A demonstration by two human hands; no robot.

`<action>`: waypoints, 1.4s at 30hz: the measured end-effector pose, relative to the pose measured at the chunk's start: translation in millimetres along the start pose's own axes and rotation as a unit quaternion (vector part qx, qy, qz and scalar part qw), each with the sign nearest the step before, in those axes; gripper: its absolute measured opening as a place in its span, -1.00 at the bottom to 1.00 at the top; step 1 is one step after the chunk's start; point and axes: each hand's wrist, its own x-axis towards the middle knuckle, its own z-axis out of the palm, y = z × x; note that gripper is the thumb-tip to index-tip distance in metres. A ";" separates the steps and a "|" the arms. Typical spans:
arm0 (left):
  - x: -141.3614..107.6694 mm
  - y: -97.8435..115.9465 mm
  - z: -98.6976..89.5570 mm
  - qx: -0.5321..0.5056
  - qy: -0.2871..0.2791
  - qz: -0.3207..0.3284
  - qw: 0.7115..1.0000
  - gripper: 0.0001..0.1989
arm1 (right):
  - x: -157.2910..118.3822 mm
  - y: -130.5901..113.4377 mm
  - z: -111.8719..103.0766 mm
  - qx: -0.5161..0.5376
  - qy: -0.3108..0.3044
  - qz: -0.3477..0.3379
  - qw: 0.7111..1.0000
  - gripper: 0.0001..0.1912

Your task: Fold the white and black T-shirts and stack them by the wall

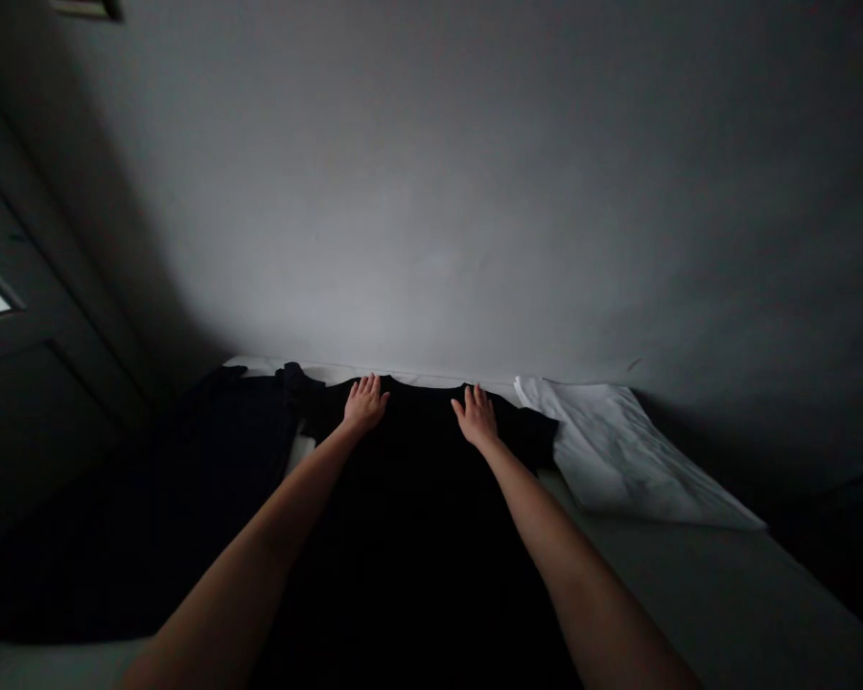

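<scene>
A black T-shirt (424, 498) lies spread out flat in front of me, its neckline toward the wall and its short sleeves out to the sides. My left hand (365, 402) rests palm down on its left shoulder, close to the collar. On the opposite shoulder lies my right hand (477, 415), also flat with fingers stretched out. Neither hand grips the cloth. The lower part of the shirt runs toward me between my forearms, too dark to show folds.
Dark garments (208, 479) are laid out on the left. To the right, a white folded cloth (618, 450) sits on the pale bed-like surface (705, 575). A plain wall (431, 211) rises behind, and a panelled door (21, 383) stands at far left.
</scene>
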 end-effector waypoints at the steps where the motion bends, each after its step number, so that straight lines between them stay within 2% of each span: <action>1: -9.9 0.1 -2.4 -0.001 0.015 -0.004 1.000 -0.38 | -7.4 -6.7 -3.0 0.002 0.017 -0.014 1.000 -0.34; 3: -35.1 0.8 -3.3 -0.002 0.025 -0.017 1.000 -0.37 | -25.4 -22.3 -6.3 0.008 0.029 -0.048 0.998 -0.36; 5: -62.8 1.5 -1.4 -0.003 0.011 -0.029 1.000 -0.37 | -45.7 -38.1 -5.0 0.013 0.017 -0.076 0.997 -0.36; 8: -96.9 1.8 -2.1 -0.009 -0.007 -0.025 1.000 -0.41 | -74.2 -56.1 2.2 0.016 -0.020 -0.113 0.993 -0.36; 12: -124.5 -0.5 -13.4 -0.026 -0.015 -0.037 0.999 -0.44 | -97.0 -65.1 7.2 0.001 -0.085 -0.152 0.985 -0.38; 14: -138.6 -3.1 -19.8 -0.028 -0.028 -0.049 0.998 -0.44 | -99.1 -67.7 2.5 -0.012 -0.102 -0.152 0.983 -0.39; 17: -164.9 -9.9 -27.8 -0.022 -0.040 -0.045 0.998 -0.45 | -90.3 -81.0 -13.1 -0.015 -0.088 -0.163 0.983 -0.45; 21: -193.1 -24.0 -36.3 -0.015 -0.036 -0.043 0.998 -0.53 | -62.3 -130.5 -32.5 0.031 -0.082 -0.200 0.976 -0.67; 24: -199.7 -33.3 -36.5 -0.006 -0.028 -0.059 0.998 -0.49 | -41.2 -186.2 -33.1 0.053 -0.100 -0.214 0.970 -0.73; 27: -200.5 -37.1 -30.8 -0.003 -0.013 -0.060 0.998 -0.43 | -30.1 -241.1 -22.2 0.070 -0.107 -0.223 0.966 -0.74; 31: -203.5 -35.3 -29.5 -0.010 -0.009 -0.068 0.998 -0.45 | -25.2 -289.9 -4.4 0.079 -0.101 -0.217 0.968 -0.67; 34: -204.4 -33.5 -39.9 -0.019 -0.005 -0.097 0.995 -0.50 | -16.5 -306.0 4.1 0.075 -0.101 -0.208 0.970 -0.57; 37: -196.8 -34.9 -54.4 -0.024 0.004 -0.155 0.988 -0.55 | -2.8 -312.0 10.4 0.068 -0.112 -0.211 0.969 -0.53; 40: -182.8 -38.6 -64.5 -0.032 -0.023 -0.215 0.976 -0.59 | 9.1 -313.1 17.8 0.063 -0.112 -0.224 0.966 -0.54; 42: -175.7 -40.3 -66.6 -0.042 -0.047 -0.234 0.970 -0.61 | 14.3 -311.6 22.4 0.063 -0.099 -0.249 0.961 -0.55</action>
